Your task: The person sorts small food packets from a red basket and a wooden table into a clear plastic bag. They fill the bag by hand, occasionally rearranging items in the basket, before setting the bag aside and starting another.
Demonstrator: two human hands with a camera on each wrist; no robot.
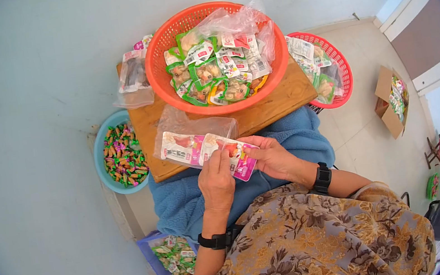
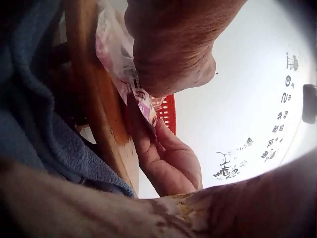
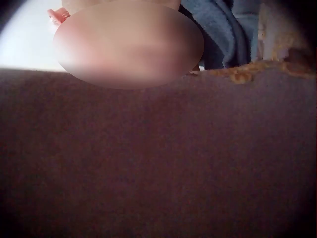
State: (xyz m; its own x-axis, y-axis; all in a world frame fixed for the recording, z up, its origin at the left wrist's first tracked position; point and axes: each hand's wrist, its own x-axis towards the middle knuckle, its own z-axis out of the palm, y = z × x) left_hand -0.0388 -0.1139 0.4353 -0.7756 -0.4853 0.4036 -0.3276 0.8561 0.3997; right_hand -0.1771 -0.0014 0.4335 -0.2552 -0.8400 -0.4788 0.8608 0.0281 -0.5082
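Note:
Between my two hands is a pink-and-white snack packet (image 1: pixel 242 167) with a picture of food on its front. My right hand (image 1: pixel 274 158) pinches its right end, thumb on top. My left hand (image 1: pixel 217 184) grips its left part with bent fingers over the face. A second pink-and-white packet (image 1: pixel 179 147) overlaps it on the left, lying at a clear plastic bag (image 1: pixel 189 120). In the left wrist view, the left hand (image 2: pixel 178 47) hides much of the packet, with the right hand (image 2: pixel 171 161) beyond. The right wrist view is mostly dark and blurred.
An orange basket (image 1: pixel 166 91) of snack packets stands on the wooden table (image 1: pixel 276 96). A red basket (image 1: pixel 341 58) is at right, a blue basin (image 1: pixel 101 165) of wrapped pieces at left. A purple crate (image 1: pixel 156 264) stands below, a cardboard box (image 1: pixel 384 83) far right. Blue fleece (image 1: pixel 299 137) covers the lap.

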